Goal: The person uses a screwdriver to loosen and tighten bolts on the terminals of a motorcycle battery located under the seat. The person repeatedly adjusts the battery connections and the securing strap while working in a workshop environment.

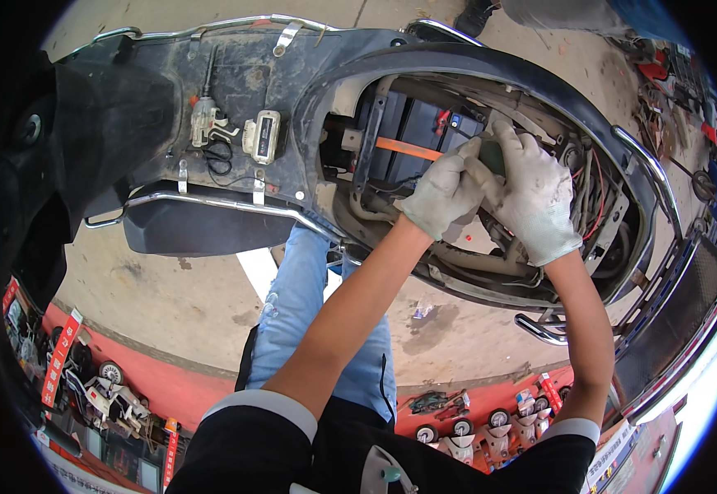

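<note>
Both my hands wear pale work gloves and meet over the open body of a scooter (457,59). A small dark greenish piece (492,156) shows between them; its kind is hidden by the fingers. My right hand (537,191) is curled over it from the right. My left hand (443,191) is closed, thumb and fingers pinched together against the piece's left side. Below and left of the hands, dark battery blocks (416,132) sit in the bay, crossed by an orange strap (408,149). A red connector (442,122) lies on them. Wires (597,193) run at the right of the bay.
A cordless power tool (208,123) and a separate battery pack (262,137) lie on the scooter's footboard (247,78). Chrome rails (218,200) edge the body. A black mesh rack (663,317) stands at the right. Someone's shoe (475,16) is at the top.
</note>
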`<state>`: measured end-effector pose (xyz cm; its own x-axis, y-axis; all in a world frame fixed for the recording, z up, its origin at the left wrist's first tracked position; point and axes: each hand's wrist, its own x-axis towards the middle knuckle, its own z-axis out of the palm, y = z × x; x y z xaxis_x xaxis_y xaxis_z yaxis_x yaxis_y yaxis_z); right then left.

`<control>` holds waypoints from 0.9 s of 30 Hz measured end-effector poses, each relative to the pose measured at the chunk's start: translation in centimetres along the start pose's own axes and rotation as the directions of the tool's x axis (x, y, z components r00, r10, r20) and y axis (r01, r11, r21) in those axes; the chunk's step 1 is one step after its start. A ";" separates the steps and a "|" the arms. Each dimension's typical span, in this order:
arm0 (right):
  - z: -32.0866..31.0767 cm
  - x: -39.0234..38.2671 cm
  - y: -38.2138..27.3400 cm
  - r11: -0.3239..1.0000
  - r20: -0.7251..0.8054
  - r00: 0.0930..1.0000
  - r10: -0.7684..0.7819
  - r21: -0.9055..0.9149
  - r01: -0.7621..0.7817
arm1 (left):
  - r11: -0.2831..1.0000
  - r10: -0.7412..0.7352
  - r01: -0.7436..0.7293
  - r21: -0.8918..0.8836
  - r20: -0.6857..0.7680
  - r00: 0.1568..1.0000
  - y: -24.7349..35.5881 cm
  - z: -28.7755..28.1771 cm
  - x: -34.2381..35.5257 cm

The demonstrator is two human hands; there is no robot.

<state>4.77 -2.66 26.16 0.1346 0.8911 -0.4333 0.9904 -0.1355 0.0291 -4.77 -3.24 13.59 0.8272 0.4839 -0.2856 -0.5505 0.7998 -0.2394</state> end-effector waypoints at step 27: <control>0.2 0.4 0.7 0.903 -0.091 0.899 -0.428 -0.020 0.428 | -0.803 0.312 0.247 0.542 0.030 0.950 8.6 -8.1 10.7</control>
<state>5.56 -2.49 25.79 -0.3001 0.8986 -0.3199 0.9530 0.2679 -0.1415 -1.60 5.98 0.97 0.6170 0.7200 -0.3178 0.7073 -0.3303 0.6251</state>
